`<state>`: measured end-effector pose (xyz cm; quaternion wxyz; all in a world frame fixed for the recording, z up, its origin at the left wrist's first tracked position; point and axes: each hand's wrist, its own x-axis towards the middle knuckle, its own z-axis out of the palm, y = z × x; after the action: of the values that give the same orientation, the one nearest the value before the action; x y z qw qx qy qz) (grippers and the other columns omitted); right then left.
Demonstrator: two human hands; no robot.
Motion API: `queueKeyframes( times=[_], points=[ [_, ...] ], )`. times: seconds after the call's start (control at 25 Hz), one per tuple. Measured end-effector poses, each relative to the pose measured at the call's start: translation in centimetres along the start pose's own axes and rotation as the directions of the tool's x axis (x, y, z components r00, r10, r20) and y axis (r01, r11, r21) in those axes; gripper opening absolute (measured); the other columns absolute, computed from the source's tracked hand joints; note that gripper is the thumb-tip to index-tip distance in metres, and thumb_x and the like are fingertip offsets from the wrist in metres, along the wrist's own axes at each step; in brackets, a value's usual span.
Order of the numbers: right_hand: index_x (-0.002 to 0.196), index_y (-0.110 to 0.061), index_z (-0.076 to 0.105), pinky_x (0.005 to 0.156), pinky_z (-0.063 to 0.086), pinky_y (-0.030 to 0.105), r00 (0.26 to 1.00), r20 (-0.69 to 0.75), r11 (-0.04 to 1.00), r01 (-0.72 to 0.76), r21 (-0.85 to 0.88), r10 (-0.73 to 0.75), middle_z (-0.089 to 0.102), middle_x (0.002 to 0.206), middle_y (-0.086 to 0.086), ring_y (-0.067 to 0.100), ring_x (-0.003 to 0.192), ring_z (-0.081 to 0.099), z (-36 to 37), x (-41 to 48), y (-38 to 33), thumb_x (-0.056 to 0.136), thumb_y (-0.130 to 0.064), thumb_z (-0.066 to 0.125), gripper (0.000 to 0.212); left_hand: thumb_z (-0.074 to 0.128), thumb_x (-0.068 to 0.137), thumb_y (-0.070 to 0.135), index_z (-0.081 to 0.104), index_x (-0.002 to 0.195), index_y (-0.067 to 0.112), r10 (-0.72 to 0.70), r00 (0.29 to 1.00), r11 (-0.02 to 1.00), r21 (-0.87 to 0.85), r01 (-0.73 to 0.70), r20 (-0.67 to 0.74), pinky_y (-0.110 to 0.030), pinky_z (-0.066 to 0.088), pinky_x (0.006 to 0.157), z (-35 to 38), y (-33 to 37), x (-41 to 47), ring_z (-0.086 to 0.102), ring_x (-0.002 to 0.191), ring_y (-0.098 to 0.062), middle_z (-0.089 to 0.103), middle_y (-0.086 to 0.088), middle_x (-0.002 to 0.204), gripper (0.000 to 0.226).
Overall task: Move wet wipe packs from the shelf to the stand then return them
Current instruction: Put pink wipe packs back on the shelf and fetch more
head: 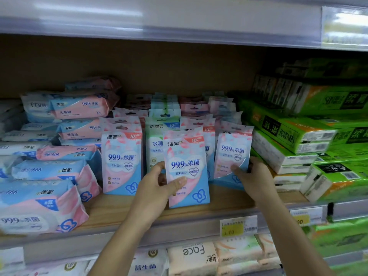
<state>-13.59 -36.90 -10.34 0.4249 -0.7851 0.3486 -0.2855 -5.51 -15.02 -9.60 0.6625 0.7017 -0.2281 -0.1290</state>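
Observation:
Several small pink-and-blue wet wipe packs stand upright in rows on the wooden shelf (123, 208). My left hand (157, 188) grips one pack (186, 168) at the front of the middle row, thumb across its face. My right hand (252, 176) pinches the lower edge of another pack (233, 154) at the front of the right row. A third front pack (122, 160) stands untouched to the left. A green-topped pack (157, 144) stands behind the one in my left hand. No stand is in view.
Large flat wipe packs (45, 188) are stacked at the shelf's left. Green tissue boxes (298, 140) are piled at the right, close to my right hand. A yellow price tag (237, 228) hangs on the shelf's front rail. Tissue packs (193, 257) fill the shelf below.

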Motion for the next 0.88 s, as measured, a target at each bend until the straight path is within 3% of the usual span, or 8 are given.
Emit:
queueKeyframes(
  times=[0.16, 0.36, 0.48, 0.56, 0.64, 0.72, 0.88],
  points=[
    [0.106, -0.006, 0.055, 0.053, 0.044, 0.024, 0.994, -0.107, 0.995, -0.009, 0.096, 0.020, 0.062, 0.092, 0.003, 0.020, 0.081, 0.060, 0.1, -0.7, -0.2, 0.084, -0.015, 0.069, 0.028, 0.072, 0.080, 0.015, 0.060, 0.104, 0.027, -0.023, 1.000, 1.000, -0.018, 0.023, 0.001, -0.011, 0.051, 0.060, 0.1, -0.2, 0.1, 0.069, 0.078, -0.003, 0.073, 0.010, 0.092, 0.029],
    [0.098, -0.014, 0.047, 0.060, 0.048, 0.028, 0.963, -0.251, 0.982, 0.131, 0.134, -0.094, 0.056, 0.088, -0.004, 0.016, 0.080, 0.057, -1.4, -3.2, -1.2, 0.084, -0.011, 0.069, 0.026, 0.072, 0.079, 0.008, 0.060, 0.105, 0.019, -0.053, 0.999, 0.996, -0.066, 0.054, 0.012, -0.023, 0.057, 0.071, 0.4, 0.0, 0.4, 0.070, 0.085, -0.008, 0.074, 0.005, 0.094, 0.031],
    [0.097, -0.015, 0.047, 0.060, 0.048, 0.025, 0.943, -0.303, 0.957, 0.207, 0.205, -0.139, 0.059, 0.086, -0.010, 0.005, 0.078, 0.059, -2.3, -4.9, -1.4, 0.083, -0.008, 0.069, 0.026, 0.072, 0.079, 0.009, 0.061, 0.103, 0.017, -0.048, 0.998, 0.994, -0.095, 0.045, -0.029, -0.018, 0.054, 0.065, 0.4, -0.1, 0.4, 0.071, 0.083, -0.009, 0.073, 0.003, 0.095, 0.028],
    [0.099, -0.013, 0.050, 0.064, 0.054, 0.029, 0.942, -0.315, 0.919, 0.223, 0.325, -0.117, 0.063, 0.090, -0.006, 0.011, 0.083, 0.064, -3.0, -5.8, -1.1, 0.082, -0.006, 0.069, 0.027, 0.072, 0.079, 0.008, 0.061, 0.100, 0.018, -0.046, 0.998, 0.989, -0.144, 0.039, -0.045, -0.015, 0.053, 0.060, 0.3, 0.1, 0.1, 0.071, 0.080, -0.008, 0.073, 0.002, 0.095, 0.026],
    [0.103, -0.009, 0.054, 0.063, 0.057, 0.027, 0.969, -0.241, 0.829, 0.183, 0.529, -0.060, 0.070, 0.091, -0.001, 0.018, 0.086, 0.068, -4.0, -6.7, -0.9, 0.079, -0.005, 0.071, 0.029, 0.070, 0.079, 0.006, 0.062, 0.100, 0.017, -0.041, 0.998, 0.979, -0.200, 0.029, -0.055, -0.014, 0.052, 0.058, 0.2, 0.2, -0.1, 0.071, 0.079, -0.008, 0.074, 0.002, 0.094, 0.025],
    [0.101, -0.007, 0.059, 0.061, 0.058, 0.026, 0.997, -0.075, 0.700, 0.070, 0.710, -0.024, 0.074, 0.093, 0.004, 0.020, 0.088, 0.072, -4.8, -7.7, -0.8, 0.064, -0.015, 0.076, 0.042, 0.069, 0.079, 0.003, 0.063, 0.101, 0.014, -0.038, 0.998, 0.964, -0.265, 0.021, -0.059, -0.015, 0.052, 0.058, -0.2, 0.5, -0.7, 0.071, 0.079, -0.009, 0.075, 0.000, 0.093, 0.026],
    [0.098, -0.010, 0.067, 0.059, 0.057, 0.027, 0.993, 0.118, 0.682, -0.067, 0.728, -0.029, 0.074, 0.099, 0.008, 0.024, 0.088, 0.072, -4.0, -10.0, -0.9, 0.030, -0.045, 0.093, 0.080, 0.066, 0.073, 0.001, 0.063, 0.103, 0.008, -0.021, 0.999, 0.939, -0.345, 0.005, -0.044, -0.018, 0.054, 0.060, -1.9, 0.9, -3.3, 0.072, 0.079, -0.013, 0.075, -0.004, 0.093, 0.031]
  ],
)
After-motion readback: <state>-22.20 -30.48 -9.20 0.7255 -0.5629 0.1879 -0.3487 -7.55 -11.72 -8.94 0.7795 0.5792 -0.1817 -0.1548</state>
